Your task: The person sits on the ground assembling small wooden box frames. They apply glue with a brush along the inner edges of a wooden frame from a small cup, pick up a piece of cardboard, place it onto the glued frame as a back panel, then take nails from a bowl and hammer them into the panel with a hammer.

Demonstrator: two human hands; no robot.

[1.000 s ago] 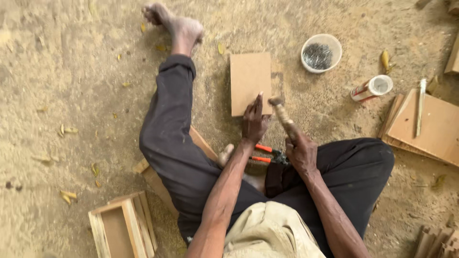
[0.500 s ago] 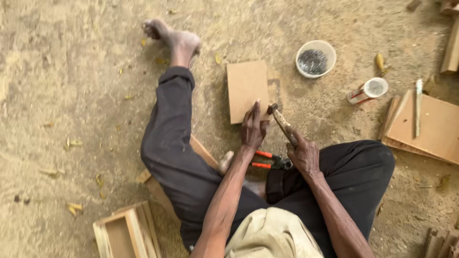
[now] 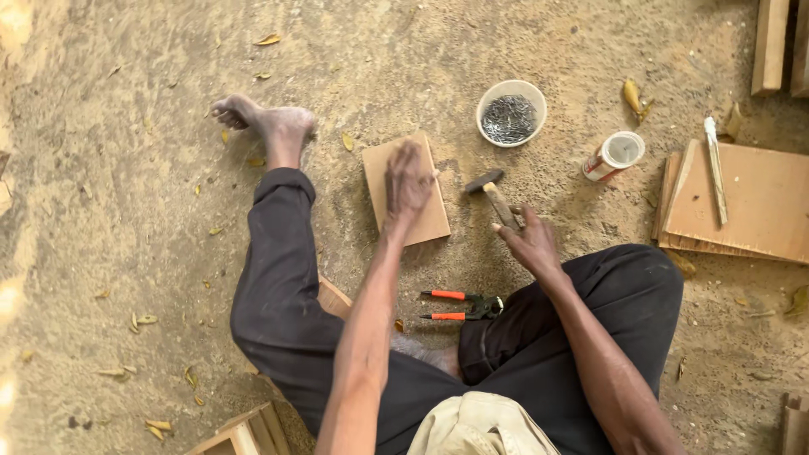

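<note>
1. Wooden frame (image 3: 240, 436): lies at the lower edge of the view on the sandy floor (image 3: 126, 211), beside the person's bent leg.
2. Pliers (image 3: 462, 305): orange-handled, lying flat on the floor between the legs, touched by neither hand.
3. Right hand (image 3: 533, 244): grip clenched around the wooden handle of a hammer (image 3: 495, 195); the dark metal head points away from the body, raised or resting just right of the board, which of the two cannot be told.
4. Left hand (image 3: 409, 184): laid on top of the small wooden board (image 3: 406, 195), fingers curled; whether it pinches anything cannot be told.
5. Small wooden board: flat on the floor directly ahead of the person, between the outstretched bare foot (image 3: 265, 122) and the hammer.
6. Stack of wooden panels (image 3: 750, 202): at right, well apart from the hands, with a thin stick (image 3: 715, 168) lying across the top.
7. Cylindrical container (image 3: 613, 156): on its side, just left of the panels.
8. White bowl (image 3: 511, 113): filled with dark nails, beyond the hammer head.
</note>
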